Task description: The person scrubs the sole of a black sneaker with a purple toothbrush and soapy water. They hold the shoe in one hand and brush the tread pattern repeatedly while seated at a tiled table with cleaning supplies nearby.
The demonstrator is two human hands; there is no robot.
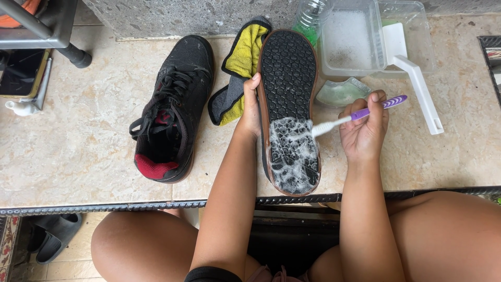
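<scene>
Squarely between the hands, upturned shoe [288, 78]: left hand [251, 107] gripping it, right hand [364, 130] clutching toothbrush [360, 113].

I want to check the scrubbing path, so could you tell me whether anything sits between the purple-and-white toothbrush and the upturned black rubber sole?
Nothing visible does. The right hand holds the purple-and-white toothbrush with its head already in the white foam on the upturned black rubber sole, which the left hand grips at its edge.

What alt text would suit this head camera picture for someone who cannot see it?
A left hand steadies an upturned black-soled shoe on a tiled ledge while the right hand scrubs its soapy heel with a purple-handled toothbrush. Its black lace-up partner sits alongside.
</scene>
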